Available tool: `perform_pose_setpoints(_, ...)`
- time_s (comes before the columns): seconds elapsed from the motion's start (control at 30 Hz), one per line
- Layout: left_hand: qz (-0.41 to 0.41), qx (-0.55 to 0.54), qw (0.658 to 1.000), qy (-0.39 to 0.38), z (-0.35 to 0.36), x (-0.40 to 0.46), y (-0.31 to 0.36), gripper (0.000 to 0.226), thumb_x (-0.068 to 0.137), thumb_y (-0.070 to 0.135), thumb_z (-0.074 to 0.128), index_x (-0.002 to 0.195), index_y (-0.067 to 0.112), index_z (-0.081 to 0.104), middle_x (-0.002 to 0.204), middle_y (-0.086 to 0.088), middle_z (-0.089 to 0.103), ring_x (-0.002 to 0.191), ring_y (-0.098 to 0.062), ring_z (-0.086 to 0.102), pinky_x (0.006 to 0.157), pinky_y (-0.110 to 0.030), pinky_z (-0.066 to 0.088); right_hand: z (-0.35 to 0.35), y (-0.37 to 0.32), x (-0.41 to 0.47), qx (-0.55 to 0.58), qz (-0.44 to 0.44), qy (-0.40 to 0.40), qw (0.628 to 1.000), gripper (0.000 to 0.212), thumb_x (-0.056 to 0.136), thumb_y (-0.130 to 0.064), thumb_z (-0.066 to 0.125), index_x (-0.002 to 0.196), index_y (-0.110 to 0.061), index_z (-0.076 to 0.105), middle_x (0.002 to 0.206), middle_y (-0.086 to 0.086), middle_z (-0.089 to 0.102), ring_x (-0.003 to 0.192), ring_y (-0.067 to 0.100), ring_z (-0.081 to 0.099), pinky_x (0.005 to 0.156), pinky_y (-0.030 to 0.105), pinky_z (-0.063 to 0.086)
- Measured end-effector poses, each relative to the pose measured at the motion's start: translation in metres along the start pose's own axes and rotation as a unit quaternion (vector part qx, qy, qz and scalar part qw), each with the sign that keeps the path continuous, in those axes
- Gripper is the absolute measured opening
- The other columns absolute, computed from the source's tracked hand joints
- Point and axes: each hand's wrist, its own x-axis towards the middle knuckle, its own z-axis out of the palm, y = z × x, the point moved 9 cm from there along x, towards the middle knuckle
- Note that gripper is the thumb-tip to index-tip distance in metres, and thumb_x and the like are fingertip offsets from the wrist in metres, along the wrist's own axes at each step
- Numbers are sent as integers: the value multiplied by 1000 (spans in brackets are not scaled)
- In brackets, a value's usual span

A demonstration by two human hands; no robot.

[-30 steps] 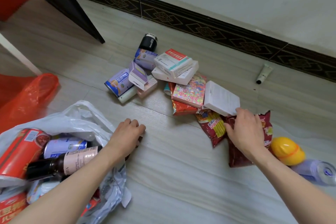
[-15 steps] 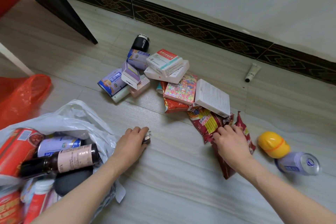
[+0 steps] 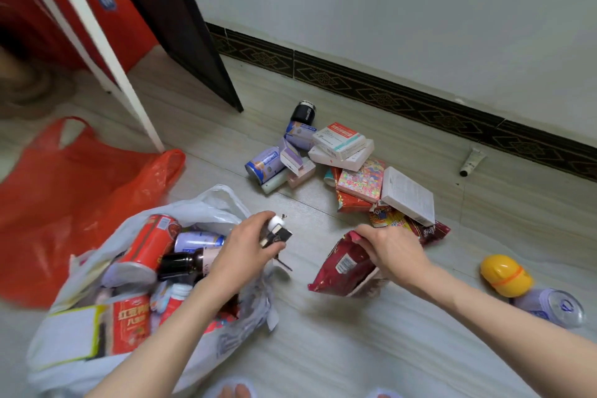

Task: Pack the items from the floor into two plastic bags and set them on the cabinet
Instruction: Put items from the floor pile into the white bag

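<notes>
Left hand [image 3: 245,249] curled around a small black-and-white gadget [image 3: 276,233] with thin metal bits sticking out, too blurred to identify. It's held just over the mouth of the white plastic bag [image 3: 213,203].

Right hand [image 3: 392,254] pinches the crinkled top edge of a dark red foil snack packet [image 3: 342,268], lifted off the floor, hanging slack.

White bag: thin, wrinkled film, mouth open, lying on the pale wood-grain floor [image 3: 355,349]. Inside: red cylindrical can [image 3: 148,245], dark glass bottle [image 3: 184,263] with a cream label, pale blue can [image 3: 197,241], red printed pack [image 3: 129,326], white flat box with yellow edge [image 3: 71,336].

Red plastic bag [image 3: 80,191] lies flat and limp left of the white one, handles toward the wall.

Remaining pile near the skirting: black cylindrical jar [image 3: 303,113], lilac cartons [image 3: 298,136], blue-lilac can [image 3: 263,165] on its side, stacked white cardboard boxes [image 3: 339,145], glittery multicolour flat box [image 3: 360,179], white rectangular box [image 3: 407,194] lying tilted on red-yellow snack packets [image 3: 391,220].

Well apart: small white tube [image 3: 471,161] by the skirting. To the right: glossy yellow helmet-shaped toy [image 3: 504,275], touching a pale can [image 3: 552,305] on its side.
</notes>
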Motion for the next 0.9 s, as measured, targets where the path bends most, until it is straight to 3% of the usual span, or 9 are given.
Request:
perform_pose_setpoints(0.1, -56, -42, 995, 70, -55, -27, -18, 46, 73, 21, 75, 115, 16, 58, 105, 1, 63, 95, -13, 56, 76, -15, 33, -31, -50, 10, 13, -57, 36, 998, 34, 98, -43, 27, 113, -25, 53, 94, 7, 70, 89, 32, 64, 65, 34, 39)
perform_pose_setpoints(0.23, -132, -108, 975, 141, -122, -75, -49, 40, 74, 13, 75, 112, 12, 61, 93, 5, 62, 76, 2, 56, 64, 0, 34, -62, -118, 28, 15, -120, 60, 991, 34, 97, -43, 31, 107, -21, 55, 91, 12, 70, 86, 35, 63, 64, 36, 41)
perform_pose_setpoints(0.37, -157, -167, 958, 171, -167, -113, -75, 22, 76, 12, 73, 93, 23, 67, 72, 23, 67, 63, 20, 56, 59, 4, 37, -73, -164, 54, 164, -88, 40, 982, 23, 93, -36, 46, 91, -18, 60, 91, 10, 70, 88, 35, 61, 65, 37, 39)
perform_pose_setpoints(0.5, -200, -188, 942, 191, -185, -131, -108, 24, 76, 18, 74, 74, 39, 63, 66, 34, 65, 62, 15, 59, 63, -11, 46, -45, -194, 75, 304, -10, -1, 953, 17, 91, -30, 51, 90, -21, 66, 95, 6, 70, 89, 28, 60, 72, 34, 43)
perform_pose_setpoints(0.57, -245, -197, 930, 191, -174, -137, -136, 24, 76, 18, 73, 71, 39, 63, 68, 23, 70, 66, 10, 62, 69, -17, 50, -24, -206, 80, 335, 21, -11, 942, 17, 90, -29, 53, 87, -20, 66, 92, 6, 69, 85, 25, 57, 67, 31, 35)
perform_pose_setpoints(0.7, -343, -215, 898, 175, -134, -152, -191, 7, 76, 24, 73, 82, 23, 69, 87, -2, 73, 84, -19, 67, 86, -42, 52, 19, -228, 86, 363, 53, -39, 929, 22, 90, -31, 51, 80, -17, 65, 75, -1, 61, 74, 18, 51, 62, 30, 29)
perform_pose_setpoints(0.8, -373, -202, 888, 177, -114, -158, -212, 18, 76, 28, 73, 90, 21, 65, 89, 2, 70, 85, -15, 64, 83, -34, 50, 39, -234, 85, 424, 67, -50, 902, 25, 91, -28, 48, 70, -18, 57, 67, -4, 56, 68, 14, 50, 62, 27, 32)
perform_pose_setpoints(0.87, -377, -184, 890, 179, -103, -159, -216, 24, 77, 23, 72, 97, 21, 60, 92, 2, 66, 85, -15, 62, 78, -28, 44, 51, -234, 77, 450, 67, -48, 889, 15, 91, -26, 48, 90, -18, 61, 87, -5, 61, 82, 11, 53, 71, 22, 33)
perform_pose_setpoints(0.9, -371, -182, 893, 178, -96, -160, -216, 27, 78, 21, 71, 102, 20, 59, 93, 2, 65, 88, -17, 63, 78, -27, 43, 58, -233, 71, 453, 64, -52, 888, 20, 90, -26, 49, 106, -18, 58, 100, -7, 60, 91, 8, 52, 75, 19, 32)
